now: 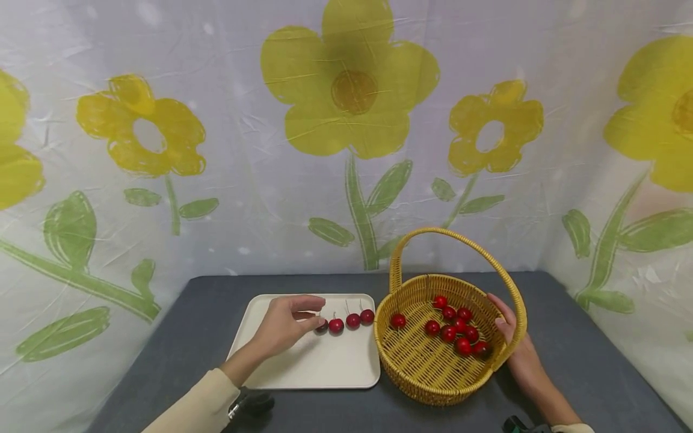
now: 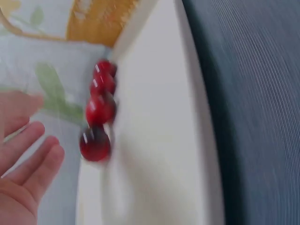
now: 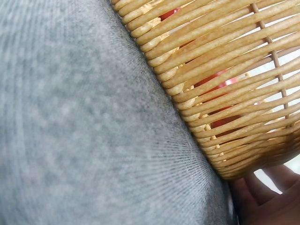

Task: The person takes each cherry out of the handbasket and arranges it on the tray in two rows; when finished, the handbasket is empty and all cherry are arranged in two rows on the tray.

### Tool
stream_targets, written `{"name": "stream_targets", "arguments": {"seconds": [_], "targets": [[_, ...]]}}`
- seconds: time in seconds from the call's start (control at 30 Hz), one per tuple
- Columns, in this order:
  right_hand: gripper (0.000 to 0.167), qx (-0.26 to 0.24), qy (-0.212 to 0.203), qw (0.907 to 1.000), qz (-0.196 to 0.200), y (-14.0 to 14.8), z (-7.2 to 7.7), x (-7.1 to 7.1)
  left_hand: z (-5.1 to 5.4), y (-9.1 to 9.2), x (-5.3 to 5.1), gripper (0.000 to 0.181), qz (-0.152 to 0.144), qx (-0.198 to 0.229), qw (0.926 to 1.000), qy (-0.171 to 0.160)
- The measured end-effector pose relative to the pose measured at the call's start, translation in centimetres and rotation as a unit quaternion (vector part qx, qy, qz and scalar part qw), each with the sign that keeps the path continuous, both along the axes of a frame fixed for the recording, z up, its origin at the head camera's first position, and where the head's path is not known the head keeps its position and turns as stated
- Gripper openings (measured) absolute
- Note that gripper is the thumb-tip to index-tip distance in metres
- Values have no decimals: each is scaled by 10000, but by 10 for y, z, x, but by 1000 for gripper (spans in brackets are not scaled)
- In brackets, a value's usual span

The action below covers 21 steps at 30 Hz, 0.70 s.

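My left hand hovers over the white tray, thumb and fingers apart, next to the leftmost cherry in a short row. In the left wrist view the hand holds nothing, and a dark red cherry sits beside its fingertips. Other red cherries with thin stems continue the row to the right. My right hand grips the right side of a yellow wicker basket at its rim. Several cherries lie inside. Through the weave in the right wrist view, red cherries show partly.
The basket's tall arched handle rises above its opening. Tray and basket stand side by side on a dark grey tabletop. Behind them hangs a pale cloth printed with yellow flowers.
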State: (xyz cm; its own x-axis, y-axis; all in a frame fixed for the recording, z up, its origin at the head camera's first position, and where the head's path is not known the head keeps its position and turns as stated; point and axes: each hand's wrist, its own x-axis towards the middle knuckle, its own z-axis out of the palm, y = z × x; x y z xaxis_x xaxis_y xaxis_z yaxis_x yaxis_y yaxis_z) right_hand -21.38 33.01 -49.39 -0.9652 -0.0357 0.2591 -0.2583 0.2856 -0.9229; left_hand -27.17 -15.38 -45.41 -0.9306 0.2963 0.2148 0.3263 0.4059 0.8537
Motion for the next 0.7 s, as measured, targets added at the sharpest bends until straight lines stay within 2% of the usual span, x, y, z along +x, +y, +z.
{"name": "stream_targets", "arguments": {"seconds": [0.1, 0.17, 0.3, 0.4, 0.5, 0.6, 0.7], "targets": [[55, 40, 8, 10000, -9, 0, 0, 0, 10, 14, 5, 38, -501, 444, 9977, -108], [55, 74, 3, 10000, -21, 1, 0, 0, 18, 26, 9, 41, -883, 724, 9931, -260], [54, 91, -24, 10000, -3, 2, -1, 0, 29, 54, 15, 46, -1673, 1150, 9784, -377], [54, 69, -38, 10000, 37, 3, -2, -1, 33, 78, 16, 46, -2212, 1281, 9661, -364], [54, 40, -45, 10000, 59, 4, -2, -1, 35, 103, 18, 45, -2548, 1233, 9583, -399], [54, -14, -73, 10000, 63, 4, -2, -1, 33, 130, 20, 44, -2717, 1072, 9554, -446], [54, -37, -132, 9999, 59, 3, -3, -1, 30, 157, 23, 43, -2829, 836, 9548, -357]]}}
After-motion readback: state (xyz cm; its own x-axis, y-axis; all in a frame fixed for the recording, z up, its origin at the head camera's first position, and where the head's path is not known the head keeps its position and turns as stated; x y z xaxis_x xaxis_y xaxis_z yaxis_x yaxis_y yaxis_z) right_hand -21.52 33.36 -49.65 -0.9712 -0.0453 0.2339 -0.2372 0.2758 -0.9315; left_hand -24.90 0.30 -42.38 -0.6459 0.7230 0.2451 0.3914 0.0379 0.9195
